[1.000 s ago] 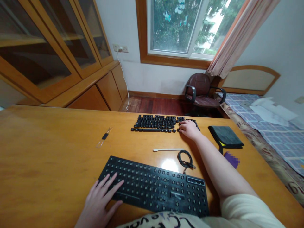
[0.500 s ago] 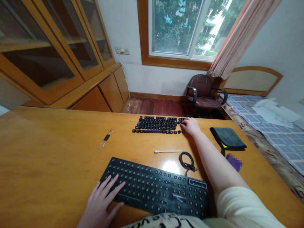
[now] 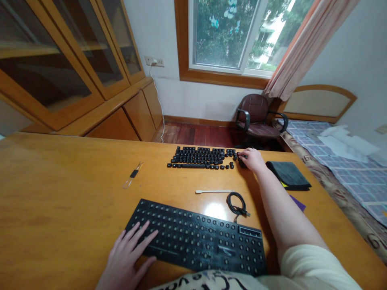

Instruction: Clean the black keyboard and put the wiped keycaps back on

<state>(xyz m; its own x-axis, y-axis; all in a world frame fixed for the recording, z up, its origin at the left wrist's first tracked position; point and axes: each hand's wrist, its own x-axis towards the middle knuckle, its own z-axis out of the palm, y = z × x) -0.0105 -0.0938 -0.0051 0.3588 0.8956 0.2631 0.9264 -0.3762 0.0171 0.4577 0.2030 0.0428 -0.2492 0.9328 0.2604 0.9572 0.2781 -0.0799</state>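
"2 hands out over the worktop (image 3: 75,193)! Left hand (image 3: 129,249): fingers spread apart, laid across the left end of the keyboard base (image 3: 193,233). Why there?"

"Steadying it, I'd guess. And look at the right hand (image 3: 253,160), fingers bent close together at the right end of the black keycaps (image 3: 199,156)! Clamped on 1? Can't tell from here."

"Those keycaps lie in rows along the far edge!"

"Echoing the base's layout, probably to keep their order. And the coiled cable (image 3: 241,210), just beyond the base, is presumably looped to stay clear."

Keycaps (image 3: 241,163) partly behind right fingers (image 3: 245,153)
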